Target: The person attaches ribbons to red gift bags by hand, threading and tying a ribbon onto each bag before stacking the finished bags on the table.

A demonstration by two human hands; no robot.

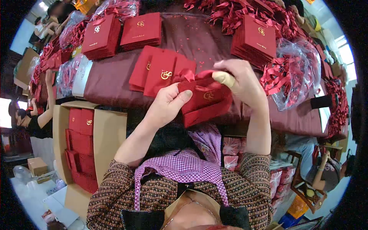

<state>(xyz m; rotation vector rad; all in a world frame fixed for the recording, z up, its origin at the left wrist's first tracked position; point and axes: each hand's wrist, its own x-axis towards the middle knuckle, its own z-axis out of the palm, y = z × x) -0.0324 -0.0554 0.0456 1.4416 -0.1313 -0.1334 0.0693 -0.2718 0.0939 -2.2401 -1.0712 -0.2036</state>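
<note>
A small red paper gift bag [207, 105] with a gold logo is held tilted over the front edge of the table. My left hand [168, 101] is closed on its left top corner, thumb on the outer face. At the right end of the bag's top, my right hand [243, 82] has its fingers curled in, with a pale finger cot [224, 79] on one digit. What exactly those fingertips pinch is hidden. A red ribbon [186, 75] shows at the bag's mouth. Just beyond lie a few flat red bags [161, 74], overlapping.
Stacks of red bags [141, 28] stand farther back on the cloth-covered table [184, 38]. A clear plastic bag of red ribbons [285, 74] lies to the right. An open carton [111, 132] with red bags inside is at lower left. Other people sit at both sides.
</note>
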